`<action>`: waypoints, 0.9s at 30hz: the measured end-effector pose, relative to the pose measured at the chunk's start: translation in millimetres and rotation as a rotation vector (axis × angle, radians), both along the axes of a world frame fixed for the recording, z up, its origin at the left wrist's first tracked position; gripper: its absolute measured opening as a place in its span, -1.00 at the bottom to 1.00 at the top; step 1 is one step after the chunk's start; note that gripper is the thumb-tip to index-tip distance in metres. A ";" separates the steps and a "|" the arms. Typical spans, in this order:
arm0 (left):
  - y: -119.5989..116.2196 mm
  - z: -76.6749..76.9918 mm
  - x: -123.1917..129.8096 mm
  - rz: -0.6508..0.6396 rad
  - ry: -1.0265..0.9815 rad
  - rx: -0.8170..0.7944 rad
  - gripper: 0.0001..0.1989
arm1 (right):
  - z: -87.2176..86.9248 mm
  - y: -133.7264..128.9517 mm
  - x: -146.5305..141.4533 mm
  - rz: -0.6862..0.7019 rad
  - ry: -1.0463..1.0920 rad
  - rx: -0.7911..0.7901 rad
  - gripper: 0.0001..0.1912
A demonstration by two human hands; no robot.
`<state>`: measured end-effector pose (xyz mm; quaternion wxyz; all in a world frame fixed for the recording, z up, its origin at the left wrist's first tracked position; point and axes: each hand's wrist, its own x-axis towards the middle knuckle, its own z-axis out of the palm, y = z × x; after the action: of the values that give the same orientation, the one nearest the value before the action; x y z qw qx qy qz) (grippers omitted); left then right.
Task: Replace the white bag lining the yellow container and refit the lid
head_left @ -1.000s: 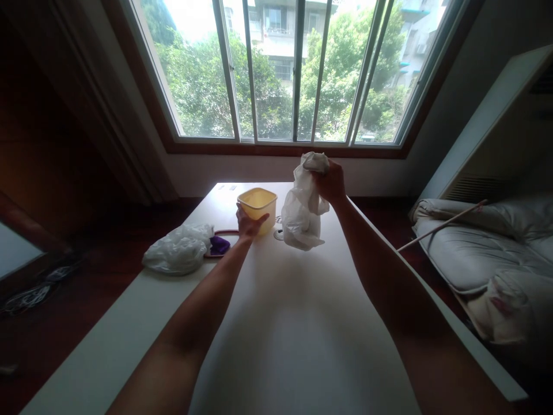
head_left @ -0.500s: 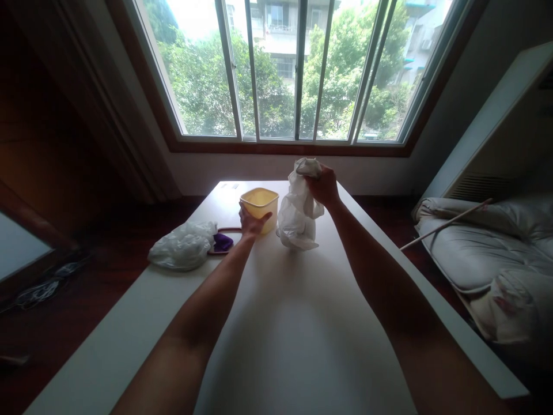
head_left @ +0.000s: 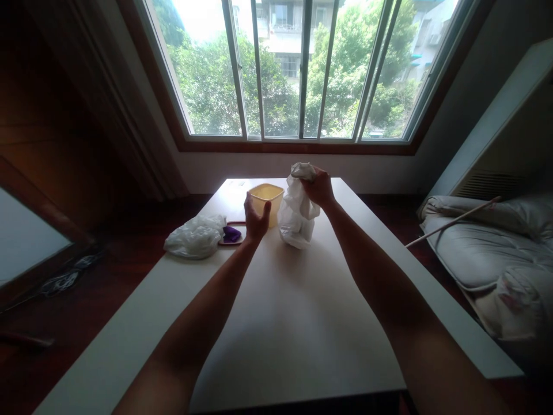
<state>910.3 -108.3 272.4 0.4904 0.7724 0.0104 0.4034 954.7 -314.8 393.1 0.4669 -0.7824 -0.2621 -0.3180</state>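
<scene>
My left hand [head_left: 257, 219] grips the near left side of a square yellow plastic container [head_left: 276, 196], thumb up against its wall. The container is upright on the table, open at the top. My right hand [head_left: 319, 187] is closed around the gathered top of a white plastic bag [head_left: 297, 222], just right of the container. The bag hangs crumpled below the fist; what is inside it cannot be made out. Left of my left hand lies a brown-rimmed tray [head_left: 227, 243] with a bunched purple cloth [head_left: 232, 233] on it.
Another crumpled plastic bag [head_left: 194, 237] lies at the left edge of the white table [head_left: 298, 323]. Beyond the far edge is a window [head_left: 302, 86]. On the right are a grey mattress [head_left: 470, 248] and a thin stick [head_left: 453, 222] leaning across it.
The white bag in my right hand has come slightly left and closer to the container. My left thumb now points more upward on the container. The whole view has shifted a little.
</scene>
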 end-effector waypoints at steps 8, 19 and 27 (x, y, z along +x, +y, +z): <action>-34.9 23.6 -63.4 -0.121 -0.156 0.094 -0.62 | -40.4 3.6 -43.2 0.038 0.001 -0.183 -0.89; -48.9 17.0 -102.7 -0.176 0.149 0.134 -0.66 | -93.9 0.5 -87.8 0.052 0.092 -0.460 -0.87; -31.9 43.7 -73.7 -0.237 0.166 0.076 -0.72 | -80.7 -27.6 -74.6 0.314 0.261 -0.166 -0.50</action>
<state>836.5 -140.2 316.1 0.5026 0.8169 -0.0554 0.2775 880.1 -342.4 312.4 0.4744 -0.8023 -0.3435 -0.1149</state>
